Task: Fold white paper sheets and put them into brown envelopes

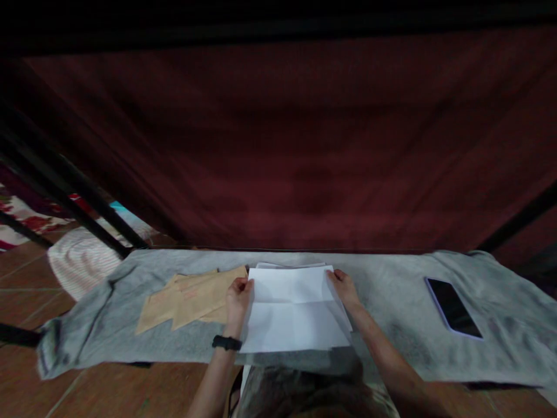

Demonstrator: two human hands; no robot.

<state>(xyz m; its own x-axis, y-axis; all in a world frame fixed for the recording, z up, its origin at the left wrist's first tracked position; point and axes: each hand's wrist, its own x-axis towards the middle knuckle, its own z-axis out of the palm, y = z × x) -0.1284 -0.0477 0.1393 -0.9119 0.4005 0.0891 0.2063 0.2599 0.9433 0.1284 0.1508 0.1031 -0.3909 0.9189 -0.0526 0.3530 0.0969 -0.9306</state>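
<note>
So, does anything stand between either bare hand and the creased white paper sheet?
Nothing visible does: the left hand and right hand already grip the creased white paper sheet near its far corners. The flat brown paper envelopes lie to its left, and the black-screened phone with a lilac edge lies well right.

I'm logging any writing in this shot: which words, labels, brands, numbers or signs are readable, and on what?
No text can be read.
Brown envelopes: faint reddish marks, too blurred to read.
White sheet: creased, no writing discernible.
Phone: dark screen, nothing readable.
</note>
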